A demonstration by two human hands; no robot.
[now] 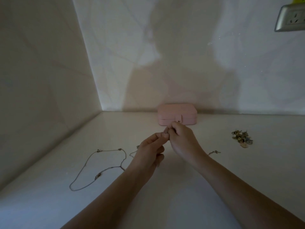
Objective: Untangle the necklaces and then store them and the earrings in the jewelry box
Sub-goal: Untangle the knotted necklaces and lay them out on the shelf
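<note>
Nearest, one necklace [99, 164] lies looped on the desk [49, 204] at eight o'clock from the hands, where the left hand [148, 154] and right hand [181, 141] meet fingertip to fingertip, each in a narrow pinching grip on what seems a second necklace [214, 152] trailing out at nine and three o'clock. Untangling looks the step in hand, and the next move calls for teasing the knot apart gently. Farther off, the earrings [241, 139] lie heaped at two o'clock and the pink jewelry box [177, 115] sits shut at twelve, its clasp in the way of storing anything.
</note>
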